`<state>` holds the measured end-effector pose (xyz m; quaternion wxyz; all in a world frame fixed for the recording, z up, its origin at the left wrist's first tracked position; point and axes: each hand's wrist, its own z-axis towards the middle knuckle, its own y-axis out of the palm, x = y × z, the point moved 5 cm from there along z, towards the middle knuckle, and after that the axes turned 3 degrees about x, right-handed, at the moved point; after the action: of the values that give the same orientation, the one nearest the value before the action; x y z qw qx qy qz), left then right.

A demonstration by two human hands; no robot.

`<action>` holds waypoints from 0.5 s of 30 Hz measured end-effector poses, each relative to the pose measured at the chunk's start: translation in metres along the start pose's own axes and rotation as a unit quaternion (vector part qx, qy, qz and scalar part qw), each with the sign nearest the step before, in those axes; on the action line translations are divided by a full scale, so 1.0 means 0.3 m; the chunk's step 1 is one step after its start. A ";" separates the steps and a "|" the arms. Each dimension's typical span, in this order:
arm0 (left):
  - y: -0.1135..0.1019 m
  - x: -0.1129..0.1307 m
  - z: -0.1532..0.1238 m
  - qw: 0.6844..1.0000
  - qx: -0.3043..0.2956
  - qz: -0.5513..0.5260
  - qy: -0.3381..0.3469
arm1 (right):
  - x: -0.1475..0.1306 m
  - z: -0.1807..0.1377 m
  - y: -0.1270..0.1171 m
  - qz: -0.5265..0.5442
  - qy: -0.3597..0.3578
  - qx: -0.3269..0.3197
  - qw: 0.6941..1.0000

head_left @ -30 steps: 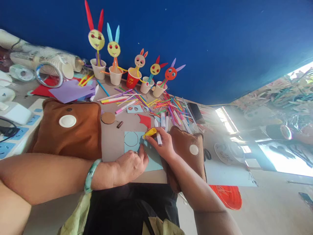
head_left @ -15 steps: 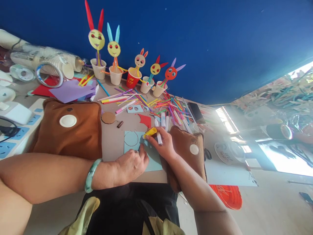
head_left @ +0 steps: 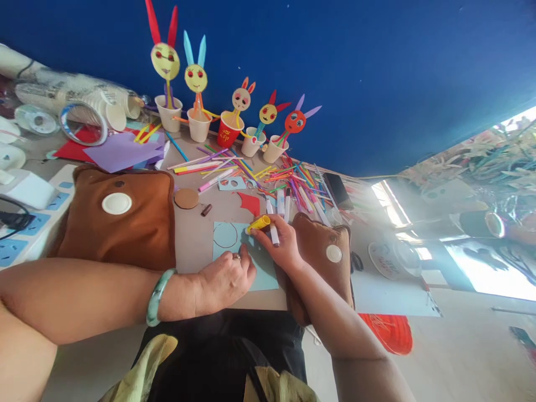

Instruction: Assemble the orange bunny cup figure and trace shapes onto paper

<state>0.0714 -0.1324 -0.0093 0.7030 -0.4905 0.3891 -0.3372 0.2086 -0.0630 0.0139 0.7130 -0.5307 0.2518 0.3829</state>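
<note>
A sheet of light blue paper (head_left: 264, 273) lies on the table in front of me, with a circle (head_left: 225, 235) drawn in dark line at its upper left. My left hand (head_left: 228, 281) rests palm down on the lower left of this sheet, its index finger stretched out over it. My right hand (head_left: 281, 244) grips a yellow tube (head_left: 259, 224), tilted, its lower end at the paper's upper part. A white marker pen (head_left: 274, 234) is also in that hand. Whether the tube's end touches the paper I cannot tell.
Brown pouches flank the paper: one at left (head_left: 125, 229), one at right (head_left: 324, 262). Behind lie a cardboard disc (head_left: 186, 198), a dark marker cap (head_left: 206, 210), red paper scrap (head_left: 250, 204) and scattered coloured sticks (head_left: 205, 166). Several paper-cup rabbit figures (head_left: 198, 124) line the wall.
Both hands stay in nearly the same place on the paper. The yellow tube is still held over its upper part. The view has shifted slightly.
</note>
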 end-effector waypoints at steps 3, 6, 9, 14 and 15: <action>0.001 0.001 -0.005 1.000 0.014 0.007 0.007 | -0.002 0.001 -0.001 -0.010 -0.004 0.004 1.000; 0.003 0.002 -0.009 1.000 0.021 0.012 0.002 | -0.002 0.000 0.003 -0.013 -0.007 0.001 1.000; 0.003 0.002 -0.010 1.000 0.018 0.012 -0.006 | -0.003 -0.004 0.010 -0.009 -0.013 -0.007 1.000; 0.001 0.004 -0.008 1.000 0.008 -0.006 -0.003 | 0.002 -0.008 0.020 -0.009 -0.015 -0.018 1.000; 0.001 0.004 -0.008 1.000 0.006 -0.010 -0.005 | 0.002 -0.008 0.022 -0.008 -0.016 -0.020 1.000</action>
<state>0.0699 -0.1343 -0.0103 0.7048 -0.4918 0.3786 -0.3435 0.2038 -0.0642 0.0090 0.7092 -0.5409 0.2285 0.3902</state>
